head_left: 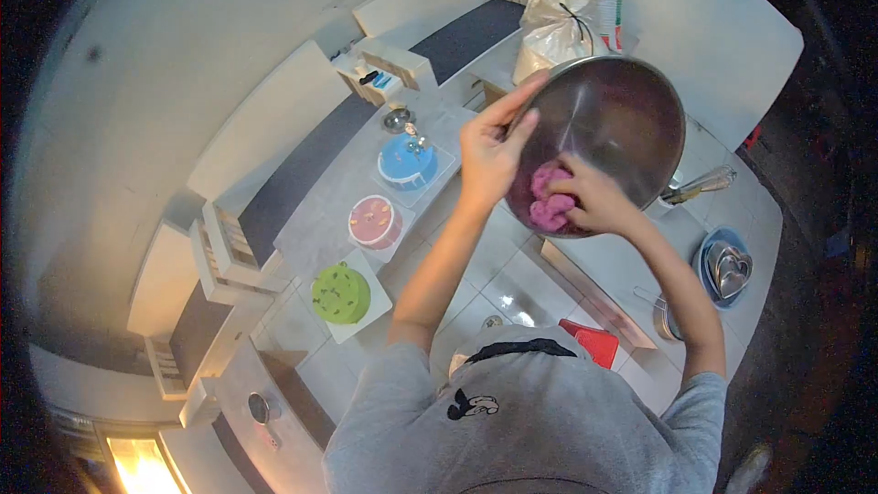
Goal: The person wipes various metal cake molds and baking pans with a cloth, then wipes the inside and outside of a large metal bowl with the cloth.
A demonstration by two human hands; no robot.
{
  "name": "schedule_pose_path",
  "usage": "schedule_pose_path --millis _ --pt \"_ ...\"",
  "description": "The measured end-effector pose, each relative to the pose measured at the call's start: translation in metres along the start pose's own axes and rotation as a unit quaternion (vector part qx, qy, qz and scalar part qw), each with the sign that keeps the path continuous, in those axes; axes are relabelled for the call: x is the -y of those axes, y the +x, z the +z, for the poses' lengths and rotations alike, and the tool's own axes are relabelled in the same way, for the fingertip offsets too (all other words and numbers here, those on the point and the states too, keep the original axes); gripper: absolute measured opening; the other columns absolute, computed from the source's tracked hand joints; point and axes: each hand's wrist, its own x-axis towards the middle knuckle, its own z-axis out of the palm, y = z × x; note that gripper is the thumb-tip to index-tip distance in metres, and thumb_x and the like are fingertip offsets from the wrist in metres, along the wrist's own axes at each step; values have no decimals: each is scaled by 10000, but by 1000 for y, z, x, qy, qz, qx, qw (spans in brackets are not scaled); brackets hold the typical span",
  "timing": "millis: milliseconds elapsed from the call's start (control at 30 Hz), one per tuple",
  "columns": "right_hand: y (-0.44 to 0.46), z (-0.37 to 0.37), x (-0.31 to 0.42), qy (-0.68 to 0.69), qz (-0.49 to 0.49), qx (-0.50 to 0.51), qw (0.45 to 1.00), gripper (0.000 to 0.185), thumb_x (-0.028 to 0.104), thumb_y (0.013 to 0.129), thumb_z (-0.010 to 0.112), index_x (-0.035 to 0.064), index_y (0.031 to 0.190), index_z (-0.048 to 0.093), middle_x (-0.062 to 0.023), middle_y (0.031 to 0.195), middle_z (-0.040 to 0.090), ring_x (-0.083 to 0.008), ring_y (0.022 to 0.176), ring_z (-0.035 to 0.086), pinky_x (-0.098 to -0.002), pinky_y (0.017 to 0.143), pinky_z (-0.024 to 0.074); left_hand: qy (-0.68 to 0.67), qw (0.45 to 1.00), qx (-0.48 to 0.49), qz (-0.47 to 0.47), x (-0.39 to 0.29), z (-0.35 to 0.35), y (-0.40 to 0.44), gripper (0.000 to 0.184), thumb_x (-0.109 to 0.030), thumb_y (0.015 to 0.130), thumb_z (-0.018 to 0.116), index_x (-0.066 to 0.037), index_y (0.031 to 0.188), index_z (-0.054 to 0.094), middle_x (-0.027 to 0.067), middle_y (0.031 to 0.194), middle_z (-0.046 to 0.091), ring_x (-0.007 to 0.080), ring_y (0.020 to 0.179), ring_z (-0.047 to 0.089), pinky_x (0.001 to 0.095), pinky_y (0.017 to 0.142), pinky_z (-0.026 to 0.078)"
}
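Observation:
A large metal mixing bowl [626,123] is raised and tilted on its side, its hollow facing me. My left hand [494,148] grips the bowl's left rim, thumb on the inside and fingers behind. Inside the bowl, low on the left, my right hand [599,199] is closed on a crumpled pink cloth [551,206] pressed against the wall. Some of the right fingers are hidden in the cloth.
On the left table stand a blue cake [407,163], a pink cake [375,221] and a green cake [340,295]. At right are whisks [709,183] and a basin [702,265] holding heart-shaped tins [730,270]. A white bag [553,27] stands behind the bowl.

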Motion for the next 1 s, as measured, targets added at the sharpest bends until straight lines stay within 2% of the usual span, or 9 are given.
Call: schedule_pose_path --millis 67,200,333,500,633,700,833,867,1000 --pt "-4 -19 -23 -252 87 -74 961 306 161 637 612 139 941 585 -187 1103 459 -369 1007 468 -438 842 405 -1 1000 7 -16 -3 3 -8 315 43 795 505 44 1110 511 141 1175 496 186 1110 452 283 959 311" --pt "2 -23 -3 -204 155 -356 899 444 88 643 579 79 1077 490 -228 1151 368 -393 1061 379 -434 906 330 10 1000 -7 20 5 15 -14 331 43 789 514 38 1120 504 147 1188 484 193 1123 443 283 966 300" --pt "11 38 27 120 145 -271 944 409 156 768 515 32 1139 396 -158 1114 399 -271 1078 392 -349 939 280 -22 998 -45 37 19 29 -12 308 62 780 501 34 1085 530 155 1189 485 198 1116 450 273 949 308" --pt "-22 26 39 775 178 -131 592 372 150 772 490 6 1114 460 -71 1049 517 -135 916 512 -268 825 404 86 996 -14 -12 47 -4 -20 214 105 750 463 31 916 575 189 1220 448 199 1116 443 267 925 316" --pt "-84 -10 53 503 210 -486 683 365 180 775 490 -11 1084 470 -106 1010 533 -173 910 524 -298 835 401 20 989 -134 -59 62 -25 -21 210 130 721 478 1 864 561 169 1219 455 194 1068 470 258 874 359" --pt "-111 -15 35 422 212 -638 609 349 249 820 489 1 1063 452 -114 1030 507 -189 912 513 -327 836 399 -32 986 -152 -62 61 -36 -30 199 125 703 515 -17 839 546 178 1259 410 195 1113 434 265 896 344" --pt "-107 19 19 506 302 -502 633 560 433 833 469 92 1257 338 -63 1213 418 -181 1107 405 -350 934 325 -144 972 -170 -77 84 -38 -41 313 129 697 510 -21 971 505 152 1273 402 204 1123 422 281 894 354" --pt "-103 26 22 654 313 -467 507 597 469 846 420 93 1294 298 -68 1277 374 -189 1155 357 -333 967 281 -175 954 -200 -137 83 -26 -45 425 137 688 499 -38 1073 454 138 1299 363 213 1141 400 291 902 353" --pt "-106 17 19 605 230 -455 612 662 548 835 350 94 1311 271 -67 1319 328 -216 1194 318 -366 981 260 -145 976 -125 -106 70 -9 -48 714 147 664 477 -107 1300 276 103 1365 230 241 1197 325 321 939 333"
